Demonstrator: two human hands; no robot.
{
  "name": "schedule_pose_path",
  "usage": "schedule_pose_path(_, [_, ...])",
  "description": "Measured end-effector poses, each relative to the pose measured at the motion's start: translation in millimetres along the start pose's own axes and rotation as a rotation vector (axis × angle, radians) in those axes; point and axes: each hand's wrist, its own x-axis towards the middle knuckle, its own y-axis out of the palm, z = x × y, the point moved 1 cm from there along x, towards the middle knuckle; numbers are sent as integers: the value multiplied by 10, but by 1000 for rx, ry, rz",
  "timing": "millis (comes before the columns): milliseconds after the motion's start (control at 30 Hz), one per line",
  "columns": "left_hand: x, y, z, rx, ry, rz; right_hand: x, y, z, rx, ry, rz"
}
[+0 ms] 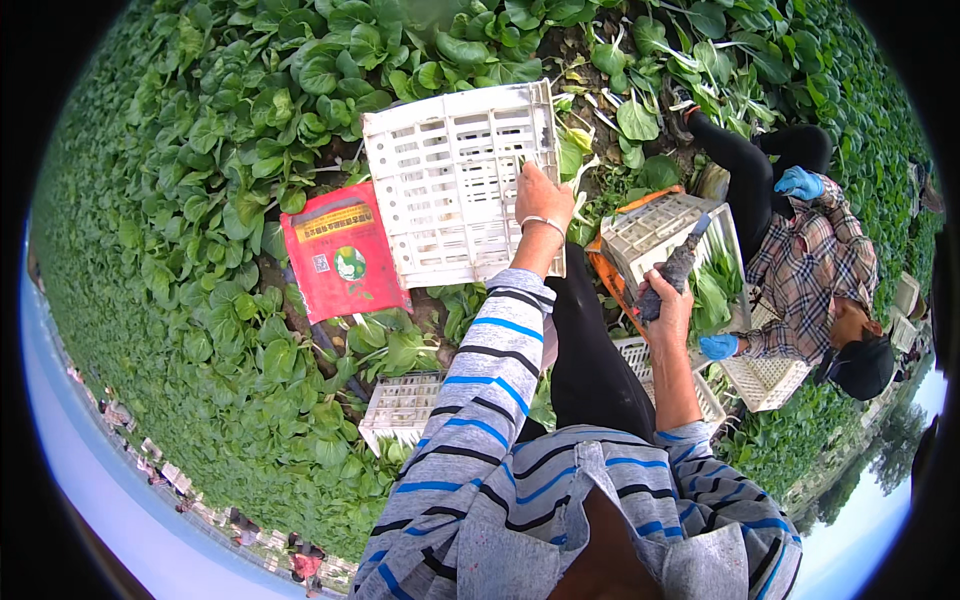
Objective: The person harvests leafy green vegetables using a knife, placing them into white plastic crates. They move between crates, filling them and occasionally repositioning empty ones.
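My left hand (544, 196), with a band at the wrist, grips the slatted side of a white plastic crate (457, 187) near its right edge. The crate is tilted over the leafy plants. In my right hand (669, 307) is a short, dark hand tool (675, 271) with a thick, wrapped-looking body and a blue-grey end pointing up and right; its exact kind is unclear. Behind that hand a second white plastic crate (652, 229) lies on its side, with cut leafy greens (712, 289) at its opening. A red printed bag (345, 259) lies left of the held crate, partly under it.
At the right a co-worker (814, 255) in a plaid shirt and blue gloves sits close to the second crate. Another crate (405, 405) stands at lower left, and one more (765, 375) by the co-worker. Dense leafy greens (225, 187) surround us; loose leaves (637, 116) lie on soil ahead.
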Motion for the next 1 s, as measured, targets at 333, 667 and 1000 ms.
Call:
schedule_pose_path(333, [-17,-319,171,-25,-388,-217,-17,-318,193,-54,56,-33])
schedule_pose_path(667, [-1301,-3313,2214,-839,-457,-538,-600,-180,44,-58,51,36])
schedule_pose_path(1000, [-2193,-3696,3523,-1368,-719,-634,-1574,649,-272,-167,53,182])
